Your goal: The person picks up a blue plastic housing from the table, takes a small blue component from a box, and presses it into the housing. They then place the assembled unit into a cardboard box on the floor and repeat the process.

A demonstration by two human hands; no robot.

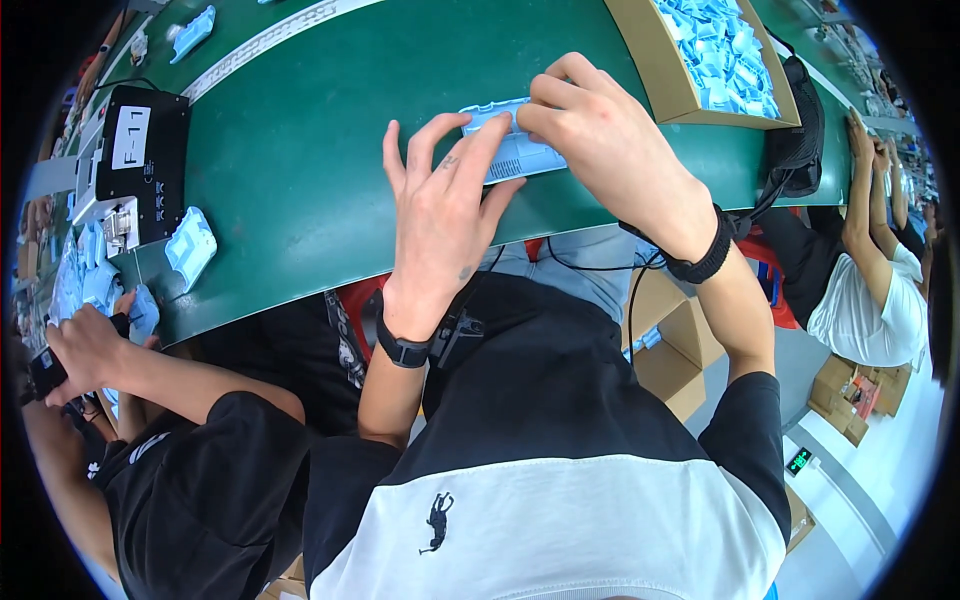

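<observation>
On the green workbench (300,190), near its front edge: one blue moulded plastic shell (538,158), in both hands; whether it rests on the surface or is lifted, I cannot tell.
Shell's long axis: side to side across the person's front, the right end tipped slightly farther away; a patch of dark slots (505,168) shows on its near side, left of middle.
Left hand (438,225): gripping the shell, index finger laid over it, thumb against the near edge; the outer fingers fan apart.
Right hand (605,130): fingers curled, thumb and index closed on the shell's far right part.
Wristbands: two black, one per wrist.
Loose blue pieces: one just beside the black control box (148,165), another (192,34) toward the far left.
Cardboard carton (690,108): one on the bench, right of the hands, heaped with blue pieces too many to count.
Black pouch (797,140): one, beside the carton.
Co-worker's hand (85,345): at left, near more blue pieces.
</observation>
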